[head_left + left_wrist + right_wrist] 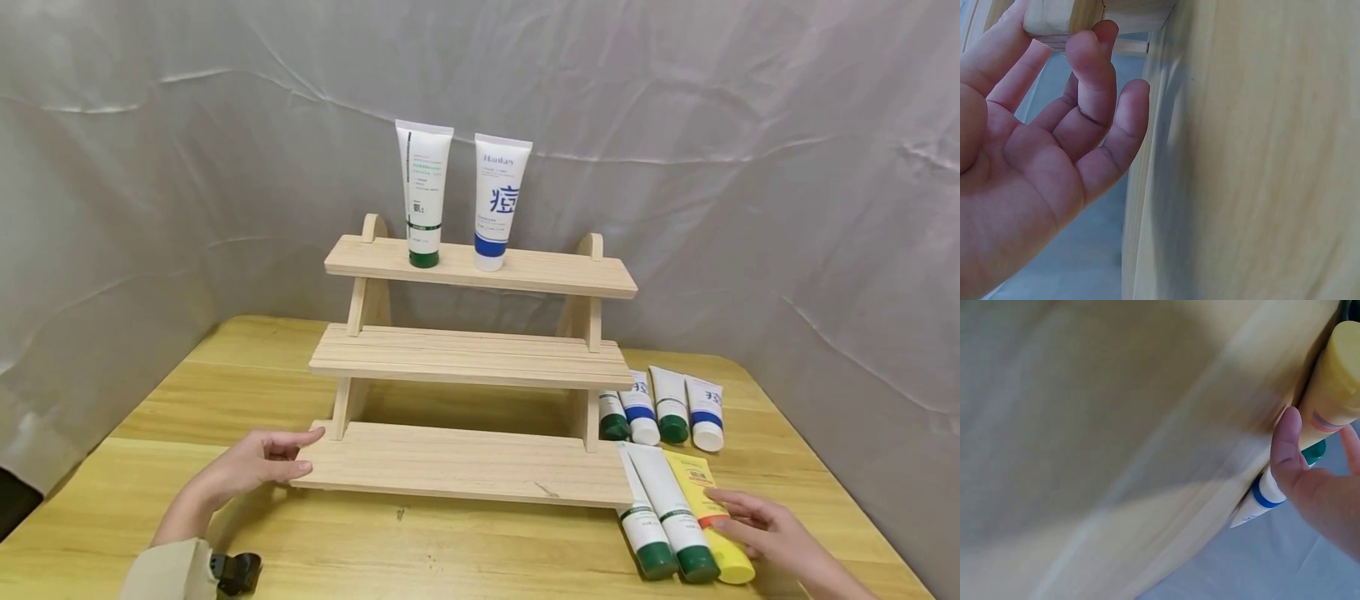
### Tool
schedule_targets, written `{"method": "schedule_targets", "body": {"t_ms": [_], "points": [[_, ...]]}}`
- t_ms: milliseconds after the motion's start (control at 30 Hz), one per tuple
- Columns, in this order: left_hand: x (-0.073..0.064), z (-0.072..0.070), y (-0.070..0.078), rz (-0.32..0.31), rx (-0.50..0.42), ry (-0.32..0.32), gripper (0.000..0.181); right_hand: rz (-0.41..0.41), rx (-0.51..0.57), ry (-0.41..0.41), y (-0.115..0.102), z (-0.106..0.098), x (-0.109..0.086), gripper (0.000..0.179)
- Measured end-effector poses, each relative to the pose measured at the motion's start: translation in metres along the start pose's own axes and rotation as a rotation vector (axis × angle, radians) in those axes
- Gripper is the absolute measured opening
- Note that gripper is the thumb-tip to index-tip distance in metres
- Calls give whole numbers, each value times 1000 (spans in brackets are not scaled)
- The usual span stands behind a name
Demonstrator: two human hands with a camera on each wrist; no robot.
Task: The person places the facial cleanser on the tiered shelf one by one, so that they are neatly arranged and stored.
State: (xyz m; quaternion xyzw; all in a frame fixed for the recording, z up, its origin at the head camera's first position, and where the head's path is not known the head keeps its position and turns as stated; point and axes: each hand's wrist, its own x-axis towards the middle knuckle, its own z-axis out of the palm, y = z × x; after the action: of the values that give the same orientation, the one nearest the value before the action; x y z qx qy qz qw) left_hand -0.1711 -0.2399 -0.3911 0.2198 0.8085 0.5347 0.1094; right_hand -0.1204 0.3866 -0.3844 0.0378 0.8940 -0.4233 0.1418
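A three-tier wooden display shelf (pixel 450 462) stands on the table. My left hand (pixel 273 458) grips the left end of its bottom board; the left wrist view shows the fingers (pixel 1094 81) bent at the board's end. At the right, my right hand (pixel 765 525) holds a yellow squeeze tube (pixel 693 475) lying on the table, its fingers over the tube and the thumb (pixel 1288 440) at its side. Two white tubes with green caps (pixel 647 525) lie alongside, left of the yellow one. On the top tier stand a green-capped white tube (pixel 427 179) and a blue-banded white tube (pixel 501 192).
Behind the yellow tube lies a row of several white tubes (pixel 670 396), with green caps or blue bands, partly hidden by the shelf at the left. Grey fabric (pixel 675 167) hangs behind and beside the wooden table (pixel 450 550).
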Motion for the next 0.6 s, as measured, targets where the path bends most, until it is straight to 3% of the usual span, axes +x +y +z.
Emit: {"method": "schedule_targets", "body": {"t_ms": [233, 433, 600], "points": [[1, 0, -2, 19, 16, -8, 51, 27, -101, 23, -7, -2, 4, 60], [0, 0, -1, 0, 18, -5, 52, 86, -11, 15, -7, 0, 5, 67], [0, 0, -1, -3, 19, -5, 53, 86, 39, -3, -4, -3, 5, 57]]}}
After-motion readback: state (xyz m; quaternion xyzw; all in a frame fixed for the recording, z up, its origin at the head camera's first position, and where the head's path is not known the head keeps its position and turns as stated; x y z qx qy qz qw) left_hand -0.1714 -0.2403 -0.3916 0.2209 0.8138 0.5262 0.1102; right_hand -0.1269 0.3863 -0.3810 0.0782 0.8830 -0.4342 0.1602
